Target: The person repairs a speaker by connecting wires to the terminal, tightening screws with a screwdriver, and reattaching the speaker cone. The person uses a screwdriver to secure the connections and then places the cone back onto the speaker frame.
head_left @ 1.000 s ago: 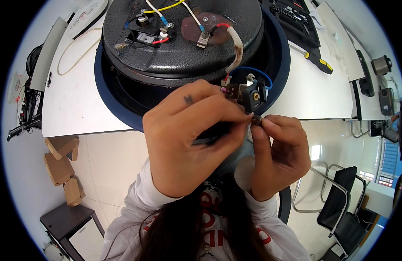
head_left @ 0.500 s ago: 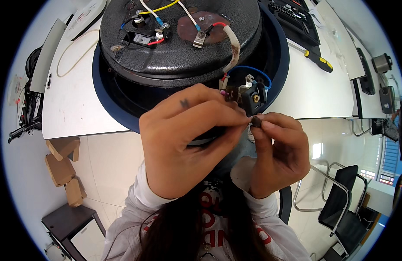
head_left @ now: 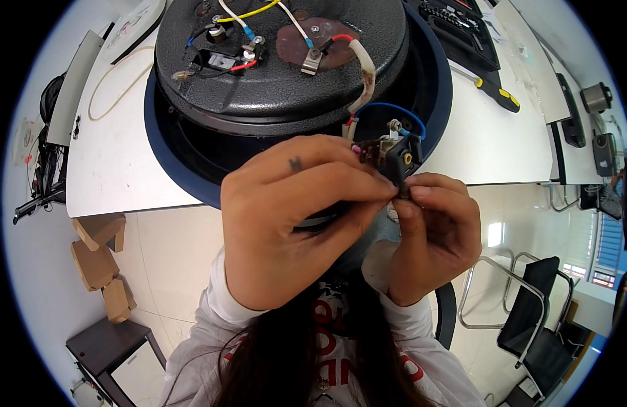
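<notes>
L hand (head_left: 296, 217), R hand (head_left: 437, 227) pinch at blk block (head_left: 396, 166) — nr table edge (head_left: 497, 179)

Small dark piece (head_left: 404, 193) mostly hidden by fingers (head_left: 437, 195), black dome (head_left: 273, 102) cut off above.

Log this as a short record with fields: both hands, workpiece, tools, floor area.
left hand: fingers pinched by black component; grasp partly hidden
right hand: pinching small dark piece
workpiece: black domed shell in dark blue basin; wires attached
tools: screwdriver and socket case on table, right of basin
floor area: cardboard boxes left, black chair right
</notes>
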{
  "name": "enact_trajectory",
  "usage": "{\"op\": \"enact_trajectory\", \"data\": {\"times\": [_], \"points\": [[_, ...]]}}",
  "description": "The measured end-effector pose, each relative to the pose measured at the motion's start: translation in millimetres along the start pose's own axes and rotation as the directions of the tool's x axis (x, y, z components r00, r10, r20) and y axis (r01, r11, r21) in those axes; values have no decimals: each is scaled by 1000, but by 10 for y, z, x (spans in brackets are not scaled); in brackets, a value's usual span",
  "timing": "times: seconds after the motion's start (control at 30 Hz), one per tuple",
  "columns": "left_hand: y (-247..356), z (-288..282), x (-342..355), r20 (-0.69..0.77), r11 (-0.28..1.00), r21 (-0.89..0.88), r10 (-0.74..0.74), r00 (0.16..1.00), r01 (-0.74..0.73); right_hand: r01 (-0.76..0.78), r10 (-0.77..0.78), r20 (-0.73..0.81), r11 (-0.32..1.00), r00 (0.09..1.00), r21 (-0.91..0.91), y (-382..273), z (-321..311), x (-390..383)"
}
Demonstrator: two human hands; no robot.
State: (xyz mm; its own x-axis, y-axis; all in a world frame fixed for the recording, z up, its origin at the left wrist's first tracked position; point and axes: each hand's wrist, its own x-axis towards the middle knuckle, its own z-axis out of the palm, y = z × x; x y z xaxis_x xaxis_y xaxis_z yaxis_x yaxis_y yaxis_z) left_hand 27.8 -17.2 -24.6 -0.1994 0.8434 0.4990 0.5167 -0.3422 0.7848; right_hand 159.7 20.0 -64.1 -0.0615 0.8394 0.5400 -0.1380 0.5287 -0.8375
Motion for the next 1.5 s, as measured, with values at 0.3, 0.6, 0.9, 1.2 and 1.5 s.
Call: {"op": "enact_trajectory", "data": {"times": [0.3, 0.6, 0.9, 1.2, 1.5], "points": [[38, -19, -3, 47, 963, -143, -222, 974, 226, -25, 25, -4, 1000, 1000, 1, 53, -39, 33], [21, 49, 79, 22, 969, 190, -164, 986, 157, -68, 69, 24, 997, 997, -28, 54, -86, 34], [137, 75, 133, -69, 962, 216, -157, 985, 169, -71, 73, 39, 996, 997, -47, 51, -120, 101], [144, 69, 205, -19, 986, 117, -116, 993, 117, -80, 80, 25, 997, 996, -2, 48, -58, 185], [132, 71, 204, -35, 986, 166, -14, 999, 20, -116, 116, 15, 993, 993, 28, 15, -77, 205]]}}
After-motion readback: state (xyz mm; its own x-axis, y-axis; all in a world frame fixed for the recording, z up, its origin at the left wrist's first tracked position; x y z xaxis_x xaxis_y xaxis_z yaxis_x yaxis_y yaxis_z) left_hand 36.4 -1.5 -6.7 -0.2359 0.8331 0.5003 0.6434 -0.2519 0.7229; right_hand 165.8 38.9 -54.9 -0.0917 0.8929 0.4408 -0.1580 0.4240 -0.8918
